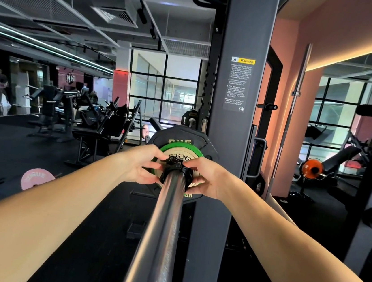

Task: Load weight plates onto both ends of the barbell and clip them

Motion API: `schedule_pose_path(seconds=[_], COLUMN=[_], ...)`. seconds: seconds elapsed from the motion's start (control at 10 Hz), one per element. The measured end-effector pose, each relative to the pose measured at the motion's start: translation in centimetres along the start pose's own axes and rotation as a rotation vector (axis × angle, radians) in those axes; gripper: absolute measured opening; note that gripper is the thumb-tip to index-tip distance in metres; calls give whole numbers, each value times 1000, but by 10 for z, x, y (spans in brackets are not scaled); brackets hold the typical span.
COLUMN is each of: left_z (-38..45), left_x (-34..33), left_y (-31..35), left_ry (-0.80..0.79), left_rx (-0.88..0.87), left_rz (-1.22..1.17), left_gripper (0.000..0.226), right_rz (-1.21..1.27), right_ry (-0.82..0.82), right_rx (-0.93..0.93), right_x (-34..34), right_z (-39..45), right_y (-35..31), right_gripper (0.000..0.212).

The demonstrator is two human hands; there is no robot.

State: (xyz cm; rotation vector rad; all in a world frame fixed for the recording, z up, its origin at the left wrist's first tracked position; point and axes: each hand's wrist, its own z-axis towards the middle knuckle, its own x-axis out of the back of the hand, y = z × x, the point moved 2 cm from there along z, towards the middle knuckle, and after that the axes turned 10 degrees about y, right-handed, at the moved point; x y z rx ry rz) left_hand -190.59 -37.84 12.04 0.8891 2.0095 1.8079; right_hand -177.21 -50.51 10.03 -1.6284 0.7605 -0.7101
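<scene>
Plates (180, 150) on sleeve (166, 220), this end | left hand (140, 167) and right hand (207, 178) pinching clip (177, 169) against them | lock state unclear | other end unseen

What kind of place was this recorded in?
A commercial gym, most likely: a barbell carrying a green weight plate, a rack upright with a warning label, and exercise machines across the floor.

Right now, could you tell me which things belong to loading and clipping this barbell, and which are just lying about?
In use: barbell sleeve, green plate, black plate, collar clip, gripped by left hand and right hand.
Lying about: pink plate on floor, spare bar against wall.
</scene>
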Motion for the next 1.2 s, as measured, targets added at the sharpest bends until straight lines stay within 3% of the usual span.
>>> schedule_pose_path(seconds=[0.1,0.2,0.3,0.4,0.5,0.7,0.8,1.0,1.2], left_z=[-2,-2,10,21,39,47,39,23,5], left_x=[-1,4,13,11,5,-2,-1,7,-6], left_y=[3,9,3,-8,-16,-14,-14,16,58], left_ry=[-4,116,243,145,111,182,265,249,281], left_rx=[-63,-286,-420,-356,-358,-516,-543,-533,-669], left_rz=[104,285,290,274,304,239,310,554,757], left_gripper=[38,55,84,98,100,88,87,63,59], right_rz=[-51,-340,-548,-564,-556,-613,-649,-765,-878], right_ry=[36,279,496,376,278,351,343,347,382], right_rx=[14,294,591,520,483,578,557,508,542], right_x=[3,17,34,38,38,40,38,44,92], right_z=[-4,1,6,12,26,40,31,14,-8], right_y=[0,-1,-1,2,3,4,1,-9,-20], right_gripper=[30,40,67,95,109,100,101,87,78])
